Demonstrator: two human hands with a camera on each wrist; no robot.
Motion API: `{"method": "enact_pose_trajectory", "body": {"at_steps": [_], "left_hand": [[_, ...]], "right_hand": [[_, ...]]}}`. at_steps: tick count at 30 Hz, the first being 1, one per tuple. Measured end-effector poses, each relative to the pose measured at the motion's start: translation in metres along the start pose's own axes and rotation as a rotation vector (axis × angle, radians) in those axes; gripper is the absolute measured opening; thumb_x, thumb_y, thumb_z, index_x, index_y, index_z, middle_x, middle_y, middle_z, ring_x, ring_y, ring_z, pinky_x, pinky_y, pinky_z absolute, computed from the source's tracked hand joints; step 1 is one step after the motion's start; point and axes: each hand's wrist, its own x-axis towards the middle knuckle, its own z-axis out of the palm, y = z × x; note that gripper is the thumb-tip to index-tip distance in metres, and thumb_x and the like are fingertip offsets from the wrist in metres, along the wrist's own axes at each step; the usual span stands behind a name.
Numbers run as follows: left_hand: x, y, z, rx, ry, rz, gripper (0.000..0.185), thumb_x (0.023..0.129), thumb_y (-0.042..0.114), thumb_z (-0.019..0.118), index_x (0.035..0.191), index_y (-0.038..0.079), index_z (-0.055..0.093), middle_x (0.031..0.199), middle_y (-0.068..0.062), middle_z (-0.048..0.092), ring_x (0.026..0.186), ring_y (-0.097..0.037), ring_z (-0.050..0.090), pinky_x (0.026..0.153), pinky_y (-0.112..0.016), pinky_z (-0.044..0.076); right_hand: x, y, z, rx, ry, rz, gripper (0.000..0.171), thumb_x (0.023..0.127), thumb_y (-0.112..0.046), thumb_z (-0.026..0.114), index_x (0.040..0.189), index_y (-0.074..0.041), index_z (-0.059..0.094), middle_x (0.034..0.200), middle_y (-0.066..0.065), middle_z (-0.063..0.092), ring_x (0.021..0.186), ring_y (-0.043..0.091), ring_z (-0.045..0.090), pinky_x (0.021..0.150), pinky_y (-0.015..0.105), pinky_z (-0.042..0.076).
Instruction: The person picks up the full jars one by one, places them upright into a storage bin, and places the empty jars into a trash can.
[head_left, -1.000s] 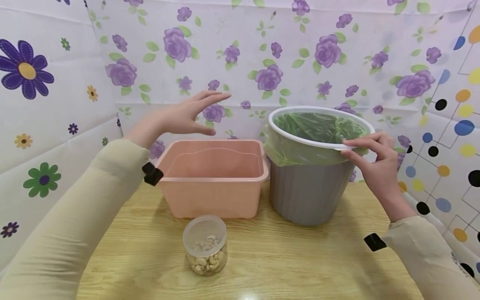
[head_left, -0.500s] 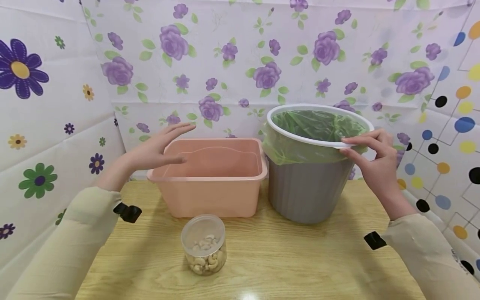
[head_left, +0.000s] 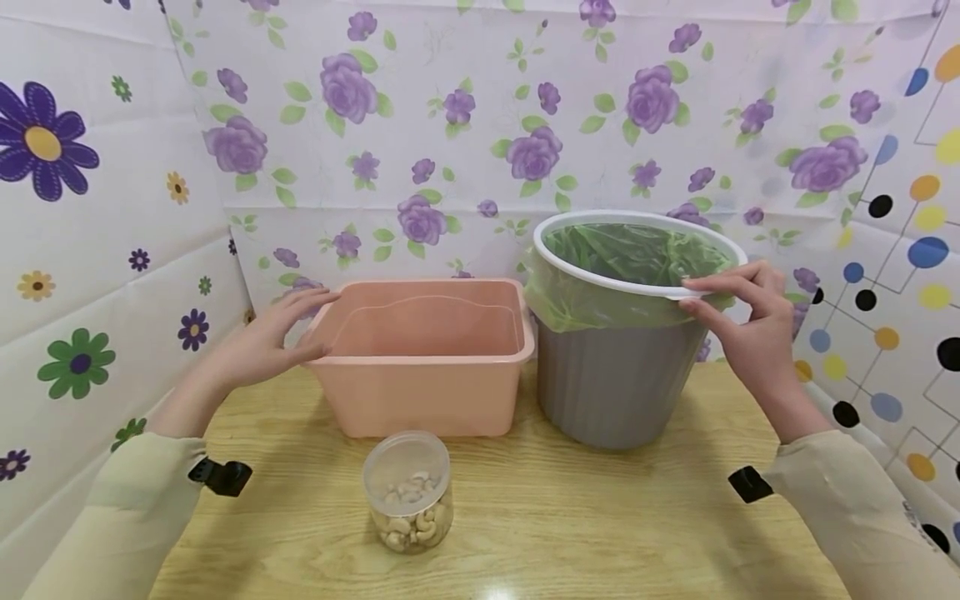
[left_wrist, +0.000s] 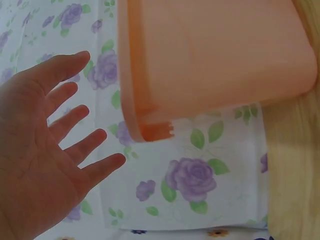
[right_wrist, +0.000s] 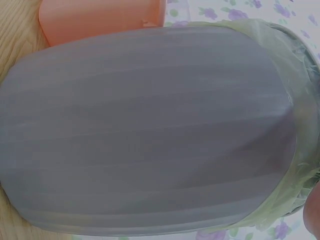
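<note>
A grey trash bin (head_left: 611, 383) stands at the right, its green plastic liner (head_left: 570, 308) folded outward under a white rim ring (head_left: 592, 279). My right hand (head_left: 757, 333) pinches that rim at its right front, thumb below and fingers over the top. To the bin's left sits a pink plastic tub (head_left: 420, 396). My left hand (head_left: 258, 342), fingers spread and apart, is at the tub's left rim in the head view. The left wrist view shows a gap between those fingertips (left_wrist: 117, 160) and the tub rim.
A lidded clear jar (head_left: 408, 492) of cashews stands in front of the tub on the wooden table (head_left: 570, 517). Flowered sheets (head_left: 487, 125) hang behind and at the left. A dotted sheet (head_left: 892, 275) closes off the right side.
My left hand has come down and to the left, from above the tub to its left rim. The right hand keeps its pinch on the bin's rim.
</note>
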Motion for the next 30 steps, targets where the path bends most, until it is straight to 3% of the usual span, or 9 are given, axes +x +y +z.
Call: {"method": "enact_pose_trajectory", "body": {"at_steps": [15, 30], "left_hand": [[-0.027, -0.028, 0.021, -0.037, 0.003, -0.089, 0.071, 0.095, 0.030, 0.067, 0.154, 0.009, 0.033, 0.158, -0.025, 0.028, 0.140, -0.054, 0.029, 0.104, -0.074, 0.031], [-0.036, -0.043, 0.042, -0.179, 0.043, -0.152, 0.074, 0.097, 0.028, 0.063, 0.157, 0.008, 0.024, 0.161, -0.024, 0.023, 0.141, -0.052, 0.030, 0.103, -0.076, 0.032]], "right_hand": [[0.000, 0.001, 0.000, -0.002, -0.001, 0.007, 0.024, 0.079, 0.004, 0.078, 0.103, 0.000, 0.076, 0.095, -0.021, 0.051, 0.103, 0.001, 0.036, 0.094, 0.022, 0.022], [0.000, 0.001, 0.001, 0.005, 0.005, 0.000, 0.023, 0.080, 0.004, 0.078, 0.103, 0.001, 0.076, 0.096, -0.021, 0.052, 0.105, 0.002, 0.037, 0.094, 0.023, 0.022]]}}
